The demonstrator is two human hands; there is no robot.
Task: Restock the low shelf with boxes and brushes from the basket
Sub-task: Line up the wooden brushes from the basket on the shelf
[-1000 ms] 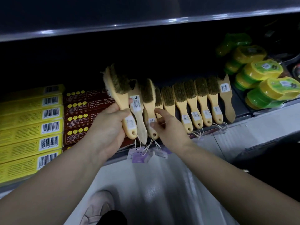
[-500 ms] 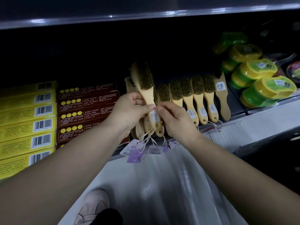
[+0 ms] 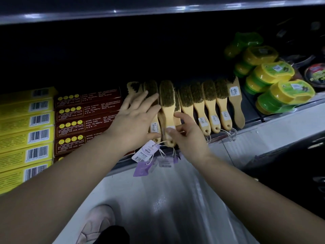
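Observation:
A row of wooden-handled brushes [image 3: 209, 106] stands on edge on the low shelf [image 3: 274, 127], bristles up and back. One brush [image 3: 167, 106] lies in the row at its left part. My right hand [image 3: 186, 134] pinches the lower end of that brush's handle with thumb and fingers. My left hand [image 3: 135, 120] is flat with fingers spread, pressing against the brushes just left of it. Paper tags [image 3: 146, 152] hang on strings off the shelf edge. The basket is out of sight.
Dark red boxes [image 3: 88, 118] and yellow barcoded boxes [image 3: 26, 131] are stacked left of the brushes. Green and yellow tubs [image 3: 274, 85] sit to the right. An upper shelf edge [image 3: 158, 9] overhangs. Below are the pale floor [image 3: 167, 205] and my shoe [image 3: 96, 224].
The brush I held raised in my left hand has gone down into the row. My left hand let go and now lies flat on the neighbouring brushes; my right hand holds its handle.

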